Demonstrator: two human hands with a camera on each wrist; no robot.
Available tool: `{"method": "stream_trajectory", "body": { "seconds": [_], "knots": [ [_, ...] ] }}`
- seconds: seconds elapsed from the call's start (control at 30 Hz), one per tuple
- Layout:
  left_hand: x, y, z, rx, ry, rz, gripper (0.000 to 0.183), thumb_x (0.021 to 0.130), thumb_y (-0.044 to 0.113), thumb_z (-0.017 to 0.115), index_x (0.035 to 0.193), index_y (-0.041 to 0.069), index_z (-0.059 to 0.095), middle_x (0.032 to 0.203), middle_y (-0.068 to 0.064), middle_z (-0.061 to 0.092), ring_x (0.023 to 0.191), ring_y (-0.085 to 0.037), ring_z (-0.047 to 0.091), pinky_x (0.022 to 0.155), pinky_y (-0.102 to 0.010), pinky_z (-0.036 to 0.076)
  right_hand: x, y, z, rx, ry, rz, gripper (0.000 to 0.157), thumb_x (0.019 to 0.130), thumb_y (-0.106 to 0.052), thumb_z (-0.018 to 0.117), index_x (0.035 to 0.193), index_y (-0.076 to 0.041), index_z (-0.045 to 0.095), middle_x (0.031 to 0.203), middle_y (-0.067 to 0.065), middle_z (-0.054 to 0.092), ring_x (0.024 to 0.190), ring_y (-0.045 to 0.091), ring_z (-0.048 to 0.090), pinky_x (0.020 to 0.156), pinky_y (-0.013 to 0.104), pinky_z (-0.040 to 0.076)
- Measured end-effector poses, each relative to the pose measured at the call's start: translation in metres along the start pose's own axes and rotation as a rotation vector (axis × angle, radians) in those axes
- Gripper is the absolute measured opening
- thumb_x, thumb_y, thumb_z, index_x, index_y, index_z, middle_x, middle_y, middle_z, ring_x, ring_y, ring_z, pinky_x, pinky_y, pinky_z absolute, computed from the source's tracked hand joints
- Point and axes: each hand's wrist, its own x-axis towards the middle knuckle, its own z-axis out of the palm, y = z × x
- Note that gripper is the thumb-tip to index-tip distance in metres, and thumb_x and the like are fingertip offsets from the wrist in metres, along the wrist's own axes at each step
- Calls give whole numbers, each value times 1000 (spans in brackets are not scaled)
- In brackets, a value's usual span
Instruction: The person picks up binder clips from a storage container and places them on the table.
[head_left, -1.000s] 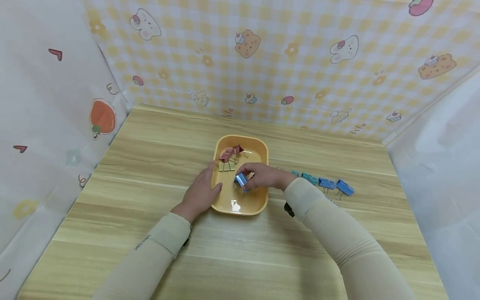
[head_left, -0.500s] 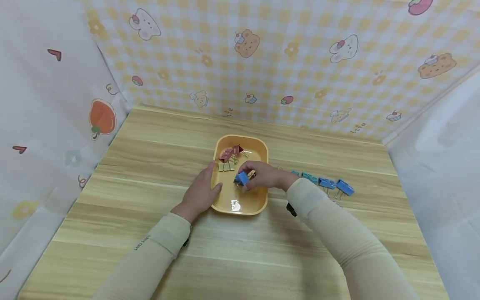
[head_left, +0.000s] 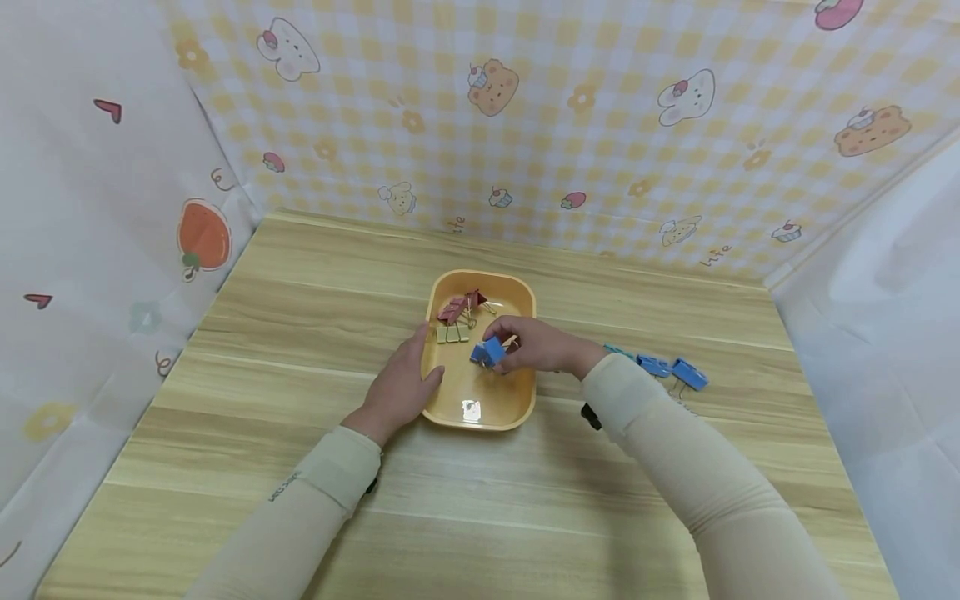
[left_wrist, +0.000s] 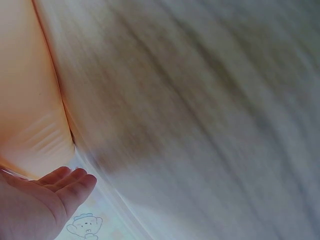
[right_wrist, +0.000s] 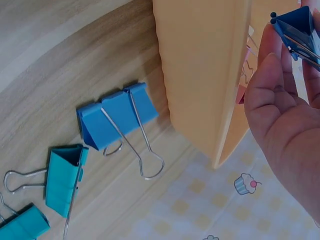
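Observation:
My right hand [head_left: 542,343] pinches a blue binder clip [head_left: 495,350] over the yellow tray [head_left: 480,427]. In the right wrist view, thumb and fingertips are on this blue clip [right_wrist: 296,25]. More blue shows just left of it, low over the tray's floor [head_left: 477,355]. My left hand [head_left: 397,385] lies at the tray's left rim, its thumb reaching over the rim. The left wrist view shows the fingers [left_wrist: 75,189] straight beside the tray's outer wall [left_wrist: 35,100]. Inside the tray, red binder clips [head_left: 453,310] and a pale yellow binder clip [head_left: 453,334] lie at the upper left.
Right of the tray, two blue binder clips [head_left: 690,374] and a teal one [head_left: 618,350] lie on the wooden table [head_left: 480,517], partly behind my right sleeve. The right wrist view shows a blue clip [right_wrist: 120,118] near the tray and teal clips [right_wrist: 65,180]. A patterned cloth [head_left: 525,150] hangs behind.
My right hand has shifted slightly right and away from me with the blue binder clip, which has turned in the fingers. The right sleeve now covers more of the teal clips. My left hand stays put.

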Motion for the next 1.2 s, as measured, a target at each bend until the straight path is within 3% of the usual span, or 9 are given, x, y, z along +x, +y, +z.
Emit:
{"method": "stream_trajectory", "body": {
  "seconds": [0.27, 0.53, 0.97, 1.2],
  "knots": [
    [1, -1, 1, -9, -9, -11, 77, 97, 32, 52, 156, 10, 8, 153, -23, 29, 140, -38, 29, 113, -52, 28, -12, 0, -7, -40, 25, -13, 44, 84, -3, 72, 124, -6, 55, 121, 11, 56, 114, 28, 56, 97, 38, 49],
    [1, 1, 1, -8, -16, -22, 77, 97, 33, 52, 156, 10, 8, 153, -23, 28, 140, -38, 29, 113, -52, 29, -28, 7, -14, -35, 29, -17, 41, 87, -2, 67, 126, -2, 54, 118, 10, 56, 102, 26, 58, 84, 32, 54],
    [2, 0, 2, -4, -12, -14, 76, 97, 32, 52, 156, 8, 9, 153, -24, 29, 140, -38, 29, 113, -52, 28, -47, 24, -20, -97, 103, -59, 40, 85, -1, 68, 123, 1, 56, 114, 12, 59, 99, 26, 56, 88, 37, 50],
    [2, 0, 2, -9, -25, -29, 77, 97, 32, 51, 156, 9, 8, 154, -22, 28, 141, -37, 28, 113, -51, 28, -55, 31, -20, -142, 118, -69, 37, 87, 2, 65, 122, 1, 56, 117, 12, 59, 109, 28, 55, 94, 43, 49]
  ]
}}
